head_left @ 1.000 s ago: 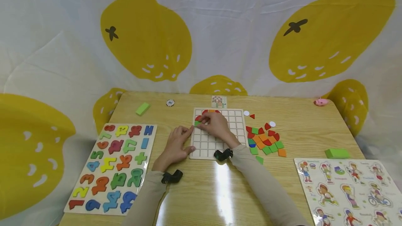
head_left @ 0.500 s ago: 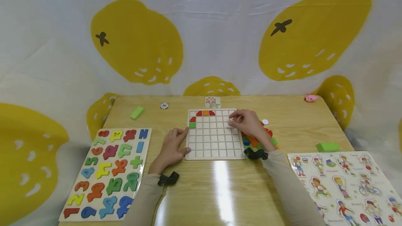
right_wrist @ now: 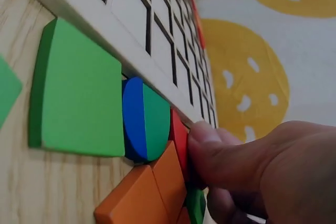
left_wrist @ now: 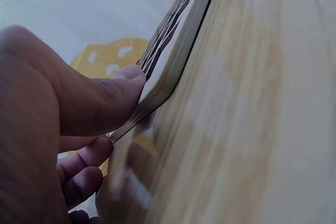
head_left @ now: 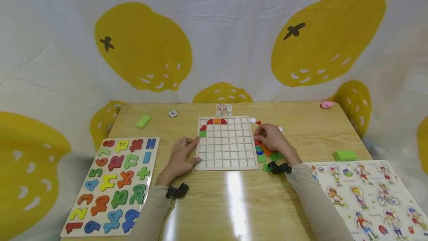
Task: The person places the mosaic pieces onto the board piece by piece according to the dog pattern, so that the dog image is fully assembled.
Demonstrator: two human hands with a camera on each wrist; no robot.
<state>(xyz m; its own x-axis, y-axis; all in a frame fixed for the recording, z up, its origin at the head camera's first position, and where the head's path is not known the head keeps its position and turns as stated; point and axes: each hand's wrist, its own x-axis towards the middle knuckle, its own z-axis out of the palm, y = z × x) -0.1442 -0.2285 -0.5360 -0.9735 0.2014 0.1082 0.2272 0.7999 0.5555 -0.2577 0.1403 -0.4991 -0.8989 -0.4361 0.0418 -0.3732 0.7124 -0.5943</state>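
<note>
Touching the grid board (head_left: 227, 148) at its left edge, the left hand (head_left: 180, 157) lies relaxed. The right hand (head_left: 272, 137) has its thumb against a red tile (right_wrist: 179, 136); pinching cannot be confirmed.

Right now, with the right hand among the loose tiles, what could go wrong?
The right hand might knock neighbouring pieces, as the loose tiles lie crowded beside the grid board. If the left hand at the board's left edge pushes, the board could shift and perhaps jolt the placed tiles.
</note>
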